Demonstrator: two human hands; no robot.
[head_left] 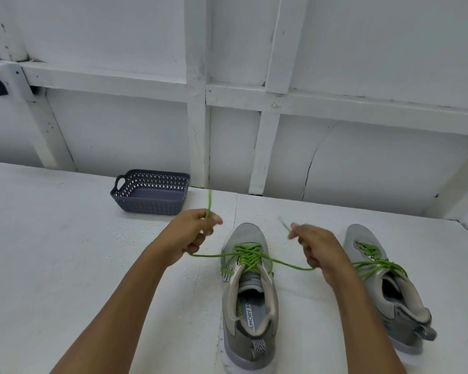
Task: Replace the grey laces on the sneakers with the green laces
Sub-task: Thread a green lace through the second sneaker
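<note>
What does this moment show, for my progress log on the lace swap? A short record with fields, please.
left hand: grips one end of the green lace
right hand: grips the other end
centre sneaker: laced green, both ends pulled out sideways
other sneaker: also laced green, stands beside the right hand
basket: on the table, beyond the left hand
</note>
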